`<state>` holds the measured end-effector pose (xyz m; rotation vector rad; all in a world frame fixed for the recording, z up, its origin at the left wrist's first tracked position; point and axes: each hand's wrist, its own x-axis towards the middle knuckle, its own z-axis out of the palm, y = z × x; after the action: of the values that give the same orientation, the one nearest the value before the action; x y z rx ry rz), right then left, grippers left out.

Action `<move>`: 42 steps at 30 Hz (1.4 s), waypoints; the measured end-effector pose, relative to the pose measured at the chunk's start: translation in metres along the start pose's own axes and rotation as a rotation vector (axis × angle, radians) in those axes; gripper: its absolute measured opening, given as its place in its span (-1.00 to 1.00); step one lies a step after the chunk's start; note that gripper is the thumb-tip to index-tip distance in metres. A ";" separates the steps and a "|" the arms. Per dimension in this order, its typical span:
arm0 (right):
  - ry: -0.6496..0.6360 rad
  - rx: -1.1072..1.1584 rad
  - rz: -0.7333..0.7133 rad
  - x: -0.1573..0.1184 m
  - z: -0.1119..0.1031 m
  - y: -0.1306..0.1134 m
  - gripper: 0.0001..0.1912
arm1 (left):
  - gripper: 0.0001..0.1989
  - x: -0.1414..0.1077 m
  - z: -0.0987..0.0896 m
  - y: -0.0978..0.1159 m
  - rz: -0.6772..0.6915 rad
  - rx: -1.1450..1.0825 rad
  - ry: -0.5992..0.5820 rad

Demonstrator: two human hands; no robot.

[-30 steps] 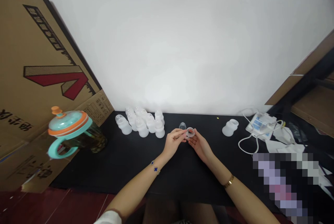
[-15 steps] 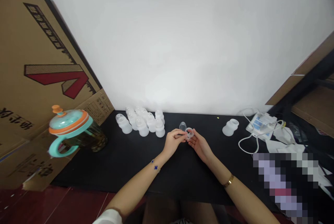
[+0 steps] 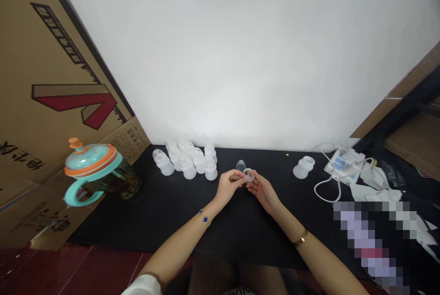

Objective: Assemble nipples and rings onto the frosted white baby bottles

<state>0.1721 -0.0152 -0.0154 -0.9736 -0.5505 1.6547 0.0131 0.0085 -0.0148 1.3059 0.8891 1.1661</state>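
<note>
Pinched at the fingertips, my left hand point(image 3: 228, 187) grips the near left side of a clear baby bottle collar ring point(image 3: 248, 171). From the other side my right hand point(image 3: 264, 191) holds the same ring between thumb and curled fingers. Something translucent shows inside the ring, too small to make out. Just behind the ring, a clear dome cap point(image 3: 240, 165) stands on the black table point(image 3: 240, 231). To the right sits a white baby bottle point(image 3: 303, 167) with its mouth uncovered.
Several capped white baby bottles point(image 3: 187, 166) stand grouped left of my hands. Farther left is a big teal-lidded jug point(image 3: 103, 171) beside a cardboard box point(image 3: 51, 102). A white cable point(image 3: 323, 198) and papers point(image 3: 373, 193) lie at the right, and a white wall rises behind.
My hands stay in nearly the same place, with the ring tilted slightly and shifted a little left. My left fingertips have moved slightly against it. The bottles and cap have not moved.
</note>
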 end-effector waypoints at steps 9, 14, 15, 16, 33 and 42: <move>-0.028 -0.046 -0.018 -0.001 0.000 0.001 -0.70 | -0.77 0.000 0.000 0.000 0.107 0.046 0.033; -0.054 -0.062 -0.039 -0.001 -0.001 0.002 -0.70 | -0.76 0.001 -0.002 -0.003 0.100 0.051 0.052; -0.060 -0.067 -0.042 -0.001 -0.002 0.002 -0.69 | -0.77 0.002 -0.002 -0.004 0.100 0.053 0.055; -0.066 -0.072 -0.044 -0.001 -0.002 0.003 -0.69 | -0.77 0.002 -0.002 -0.005 0.102 0.056 0.056; -0.096 -0.132 -0.056 0.001 -0.002 0.007 -0.67 | -0.67 -0.002 -0.002 -0.001 0.125 0.139 0.106; -0.102 -0.132 -0.061 0.002 -0.003 0.007 -0.66 | -0.64 -0.001 -0.001 0.000 0.027 0.102 0.038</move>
<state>0.1710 -0.0158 -0.0231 -0.9620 -0.7585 1.6361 0.0123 0.0074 -0.0150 1.3855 0.9717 1.1825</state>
